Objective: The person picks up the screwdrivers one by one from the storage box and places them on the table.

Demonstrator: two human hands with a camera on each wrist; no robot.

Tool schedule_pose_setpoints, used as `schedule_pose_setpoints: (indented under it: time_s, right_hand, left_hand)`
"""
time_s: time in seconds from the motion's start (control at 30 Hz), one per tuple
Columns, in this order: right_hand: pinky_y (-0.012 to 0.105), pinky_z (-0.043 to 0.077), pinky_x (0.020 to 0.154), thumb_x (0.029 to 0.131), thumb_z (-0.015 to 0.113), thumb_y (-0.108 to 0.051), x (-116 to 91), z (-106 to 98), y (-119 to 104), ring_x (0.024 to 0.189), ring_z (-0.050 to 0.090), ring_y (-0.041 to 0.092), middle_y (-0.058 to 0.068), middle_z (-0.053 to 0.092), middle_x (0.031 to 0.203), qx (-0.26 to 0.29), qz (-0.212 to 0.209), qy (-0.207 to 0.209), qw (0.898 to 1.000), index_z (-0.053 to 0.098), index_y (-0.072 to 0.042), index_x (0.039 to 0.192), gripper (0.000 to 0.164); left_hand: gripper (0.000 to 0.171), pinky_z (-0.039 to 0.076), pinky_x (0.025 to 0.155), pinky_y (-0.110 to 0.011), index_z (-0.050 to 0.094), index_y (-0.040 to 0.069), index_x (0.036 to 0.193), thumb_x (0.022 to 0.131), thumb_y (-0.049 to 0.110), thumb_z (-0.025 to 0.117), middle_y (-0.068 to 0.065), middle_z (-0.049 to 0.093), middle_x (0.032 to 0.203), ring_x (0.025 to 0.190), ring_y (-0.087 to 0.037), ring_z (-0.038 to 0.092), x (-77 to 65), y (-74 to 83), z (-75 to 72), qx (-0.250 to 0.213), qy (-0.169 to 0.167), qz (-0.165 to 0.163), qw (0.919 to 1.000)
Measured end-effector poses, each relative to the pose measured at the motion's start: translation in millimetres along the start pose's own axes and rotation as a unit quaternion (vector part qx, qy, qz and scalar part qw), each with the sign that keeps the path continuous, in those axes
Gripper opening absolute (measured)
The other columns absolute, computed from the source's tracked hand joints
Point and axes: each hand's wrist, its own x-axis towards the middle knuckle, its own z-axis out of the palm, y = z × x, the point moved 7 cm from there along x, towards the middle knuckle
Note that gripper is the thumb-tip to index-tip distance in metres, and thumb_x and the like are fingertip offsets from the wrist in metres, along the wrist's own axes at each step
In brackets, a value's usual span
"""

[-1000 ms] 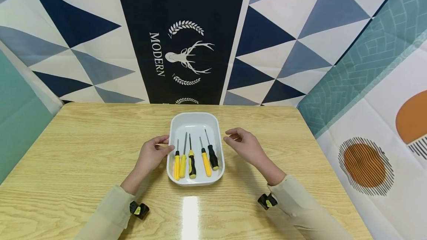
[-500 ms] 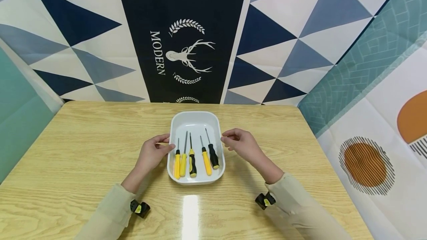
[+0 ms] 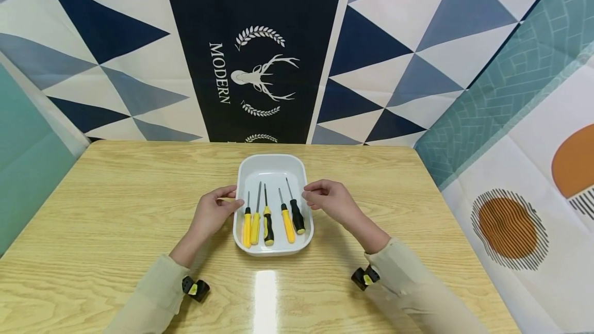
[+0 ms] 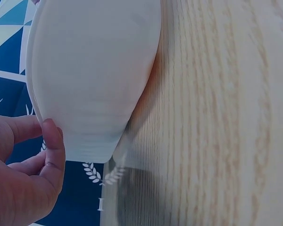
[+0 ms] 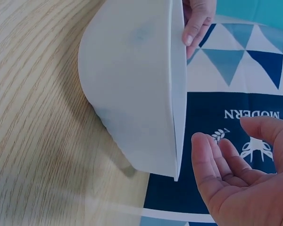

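A white plastic tray (image 3: 271, 166) with rounded corners sits at the middle of the table, several screwdrivers lying side by side in it. Among them are a yellow-handled screwdriver (image 3: 247, 231), a black-and-yellow one (image 3: 268, 228) and a mostly black one (image 3: 297, 218). My left hand (image 3: 210, 214) pinches the tray's left rim, thumb on the inner side and fingers outside; the left wrist view has this hand (image 4: 33, 174) at the rim too. On the other side, my right hand (image 3: 335, 202) overlaps the right rim. In the right wrist view its fingers (image 5: 205, 160) are loosely bent, apart from the tray wall (image 5: 132, 84).
The wooden table (image 3: 139, 184) extends around the tray on all sides. Behind it hangs a patterned cloth (image 3: 260, 81) with triangles and a deer head. A small black device (image 3: 196, 289) is strapped at the left sleeve, and another device (image 3: 365, 277) at the right.
My right hand has moved left, from beside the tray to over its right rim. The left hand keeps its pinch on the left rim, and the screwdrivers lie as before.
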Motion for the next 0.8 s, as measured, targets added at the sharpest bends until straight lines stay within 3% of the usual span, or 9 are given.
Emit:
schedule_pose_setpoints:
  time_s: [0.23,0.47,0.8]
  right_hand:
    - [0.028,0.055,0.075,0.088,0.065,-0.019,1,7,0,0.087,0.064,0.027,0.011,0.065,0.098,-0.001,0.009,-0.012,1.000,0.061,-0.001,0.115,0.032]
    - [0.035,0.054,0.078,0.085,0.069,-0.018,1,12,-2,0.079,0.059,0.014,0.007,0.064,0.093,-0.019,0.011,-0.010,1.000,0.062,-0.002,0.113,0.033]
    - [0.034,0.054,0.077,0.084,0.070,-0.022,1,21,-2,0.076,0.059,0.012,0.005,0.064,0.091,-0.039,0.017,-0.012,0.999,0.065,-0.006,0.108,0.029]
  left_hand:
    - [0.045,0.046,0.058,-0.017,0.055,0.007,0.129,0.087,0.020,0.066,-0.011,0.059,0.116,0.081,-0.015,0.057,0.6,-1.0,0.1,0.003,-0.001,-0.001,1.0000]
    - [0.045,0.047,0.059,-0.017,0.055,0.007,0.129,0.087,0.018,0.066,-0.012,0.059,0.115,0.082,-0.015,0.057,0.1,-1.4,0.1,-0.004,-0.001,-0.002,1.0000]
    - [0.045,0.050,0.063,-0.018,0.055,0.006,0.129,0.087,0.018,0.066,-0.013,0.059,0.116,0.083,-0.015,0.058,-0.5,0.0,0.3,-0.010,0.001,-0.005,0.9999]
